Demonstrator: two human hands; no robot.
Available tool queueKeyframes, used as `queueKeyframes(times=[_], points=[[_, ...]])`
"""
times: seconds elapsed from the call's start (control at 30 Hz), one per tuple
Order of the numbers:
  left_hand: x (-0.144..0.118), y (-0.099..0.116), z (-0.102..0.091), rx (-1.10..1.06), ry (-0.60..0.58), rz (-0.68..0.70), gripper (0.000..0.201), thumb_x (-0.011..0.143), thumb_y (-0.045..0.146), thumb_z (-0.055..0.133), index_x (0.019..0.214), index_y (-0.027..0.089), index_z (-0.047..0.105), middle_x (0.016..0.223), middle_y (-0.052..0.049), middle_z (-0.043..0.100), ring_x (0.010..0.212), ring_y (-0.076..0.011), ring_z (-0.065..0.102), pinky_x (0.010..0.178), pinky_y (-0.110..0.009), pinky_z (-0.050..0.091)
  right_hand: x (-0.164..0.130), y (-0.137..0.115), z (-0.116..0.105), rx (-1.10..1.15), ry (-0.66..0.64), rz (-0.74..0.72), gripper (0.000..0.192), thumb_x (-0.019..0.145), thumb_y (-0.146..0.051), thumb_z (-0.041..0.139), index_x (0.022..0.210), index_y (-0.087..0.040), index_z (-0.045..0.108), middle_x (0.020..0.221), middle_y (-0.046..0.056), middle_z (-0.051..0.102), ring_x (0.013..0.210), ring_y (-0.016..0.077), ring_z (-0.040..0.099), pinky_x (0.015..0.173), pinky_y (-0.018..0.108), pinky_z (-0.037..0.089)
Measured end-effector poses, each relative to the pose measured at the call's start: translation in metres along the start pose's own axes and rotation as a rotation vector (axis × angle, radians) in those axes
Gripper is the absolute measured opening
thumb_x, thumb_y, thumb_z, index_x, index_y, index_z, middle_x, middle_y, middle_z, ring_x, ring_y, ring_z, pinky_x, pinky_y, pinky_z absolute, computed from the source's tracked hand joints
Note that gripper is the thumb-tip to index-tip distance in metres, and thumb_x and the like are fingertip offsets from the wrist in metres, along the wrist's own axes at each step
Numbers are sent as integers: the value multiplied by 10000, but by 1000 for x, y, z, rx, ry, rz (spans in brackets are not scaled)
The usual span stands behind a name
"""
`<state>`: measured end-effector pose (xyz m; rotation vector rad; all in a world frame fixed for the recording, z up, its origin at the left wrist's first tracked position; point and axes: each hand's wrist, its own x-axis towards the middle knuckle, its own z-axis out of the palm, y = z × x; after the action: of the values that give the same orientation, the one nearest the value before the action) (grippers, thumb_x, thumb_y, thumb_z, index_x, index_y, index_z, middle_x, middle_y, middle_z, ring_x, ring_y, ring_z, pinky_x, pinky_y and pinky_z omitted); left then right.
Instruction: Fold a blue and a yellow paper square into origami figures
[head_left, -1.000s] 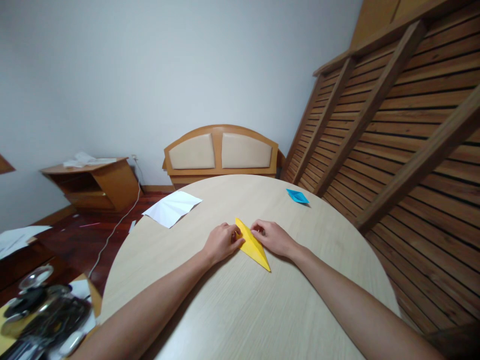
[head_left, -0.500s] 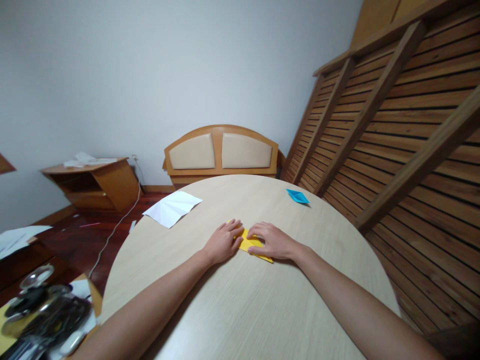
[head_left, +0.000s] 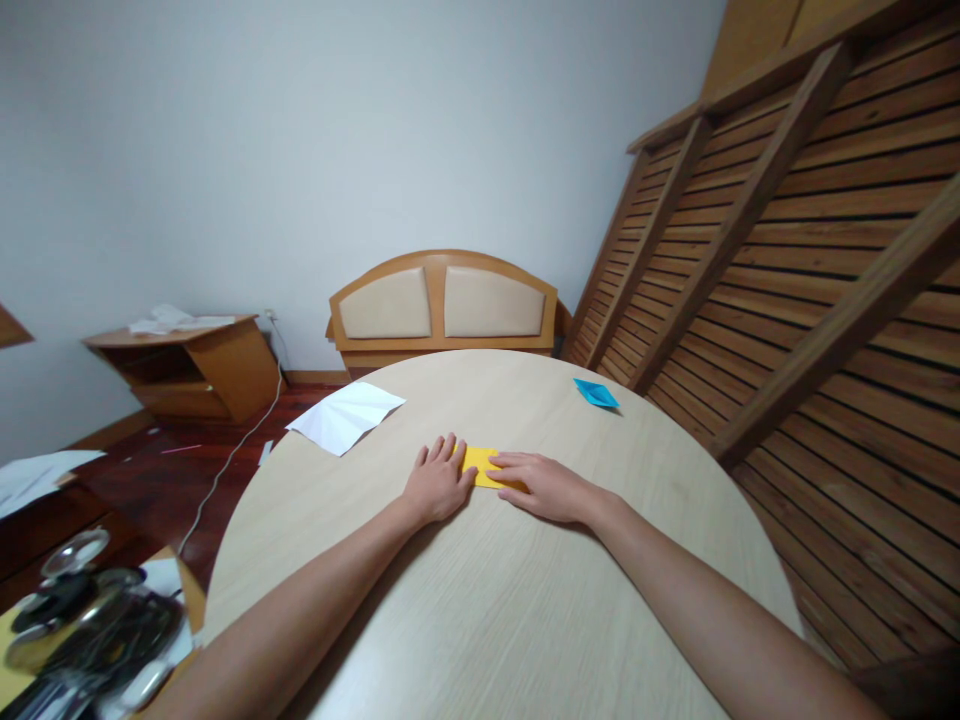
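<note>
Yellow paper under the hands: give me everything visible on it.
The yellow paper is a small folded sheet, matte and thin, lying flat on the round table near its middle. Only a short strip shows between the hands. The left hand lies flat on its left end; the right hand presses its near right edge with spread fingers. Its full shape is hidden.

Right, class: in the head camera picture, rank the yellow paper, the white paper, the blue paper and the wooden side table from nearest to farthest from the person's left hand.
1. Yellow paper: touching the left hand, under its fingertips.
2. White paper: on the round table's far left edge.
3. Blue paper: far right of the round table.
4. Wooden side table: off to the left, against the wall.
</note>
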<state>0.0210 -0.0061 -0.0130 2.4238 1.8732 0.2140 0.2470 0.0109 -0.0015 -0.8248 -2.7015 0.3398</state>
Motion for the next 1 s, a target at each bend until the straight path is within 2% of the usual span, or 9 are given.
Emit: queueKeyframes(times=[0.13,0.2,0.27,0.33,0.4,0.47,0.67,0.83,1.0], points=[[0,1,0,33,41,-106,647,995,481,318,1491,66,351,1585,-212,264,1482,-348,216,1178,-535,221,-1,5,-1,-3,-4,19,390,995,-380,464,1309,-236,644,1423,80,567,1327,246,512,1123,394,384],[-1,0,0,29,87,-84,659,986,465,356,1493,45,342,1589,-215,249,1492,-343,180,1190,-522,203,-2,6,-2,-8,-6,23,389,997,-372,462,1306,-224,646,1423,88,564,1328,249,512,1122,397,386],[-1,-1,-2,-6,119,47,634,984,424,383,1507,69,330,1605,-180,226,1502,-306,160,1203,-487,202,-2,5,-3,0,5,25,383,996,-363,468,1303,-221,647,1418,94,568,1324,255,515,1117,403,391],[-2,-2,-3,-64,125,232,572,992,385,388,1508,140,350,1608,-130,251,1498,-263,200,1204,-463,226,-2,3,-5,28,23,8,362,996,-351,473,1287,-235,655,1396,86,590,1304,251,535,1100,399,409],[-2,-3,-3,-114,119,376,516,993,379,412,1478,205,412,1570,-101,354,1466,-244,297,1195,-468,256,-2,1,-7,66,46,-19,333,1001,-324,470,1262,-252,664,1365,67,620,1269,235,563,1072,381,432],[-2,-3,-2,-146,117,440,475,980,388,455,1422,221,494,1501,-96,469,1414,-242,397,1180,-465,298,-2,0,-8,89,64,-23,317,1001,-285,469,1250,-256,661,1327,54,647,1226,221,591,1042,364,451],[1,-6,0,-165,153,430,392,957,335,503,1312,209,613,1390,-90,588,1305,-235,534,1124,-415,404,-2,0,-11,59,72,83,311,987,-221,461,1207,-231,681,1203,81,712,1058,221,673,926,334,493],[2,-6,-2,-157,173,433,331,967,277,471,1227,220,668,1345,-72,626,1245,-220,590,1095,-378,441,-4,1,-13,43,70,87,262,950,-191,498,1102,-204,711,1089,82,744,952,207,691,848,297,500],[0,-7,-4,-158,178,454,317,946,288,516,1212,216,673,1321,-70,644,1247,-220,588,1091,-371,445,-7,10,-10,35,89,48,265,910,-237,580,1141,-214,710,1179,82,720,1062,229,664,941,327,476]])
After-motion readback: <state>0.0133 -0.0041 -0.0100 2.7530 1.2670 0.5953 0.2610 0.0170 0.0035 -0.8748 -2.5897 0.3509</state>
